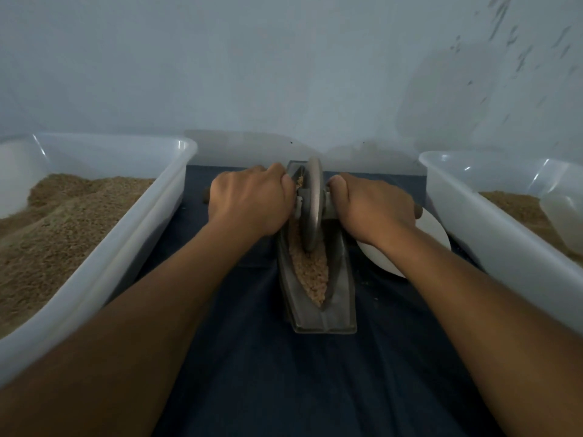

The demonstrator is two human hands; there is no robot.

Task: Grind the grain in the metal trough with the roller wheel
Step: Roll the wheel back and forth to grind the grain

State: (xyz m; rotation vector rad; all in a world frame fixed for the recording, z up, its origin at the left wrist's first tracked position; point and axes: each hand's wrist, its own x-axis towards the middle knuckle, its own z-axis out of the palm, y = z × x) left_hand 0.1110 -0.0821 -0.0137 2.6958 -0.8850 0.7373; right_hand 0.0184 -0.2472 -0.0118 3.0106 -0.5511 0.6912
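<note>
Both hands, left hand [250, 201] and right hand [370, 208], grip the roller wheel's [312, 203] axle handles above grain [310, 269] in the metal trough [321, 316], mid-frame.

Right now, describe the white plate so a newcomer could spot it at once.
Start at the metal trough in the middle of the dark cloth. The plate lies flat just right of it, partly hidden under the right hand, beside the right tub. It is the only round, flat white thing.

left hand [249, 200] bare | right hand [372, 206] bare | forearms bare, no sleeves
</note>
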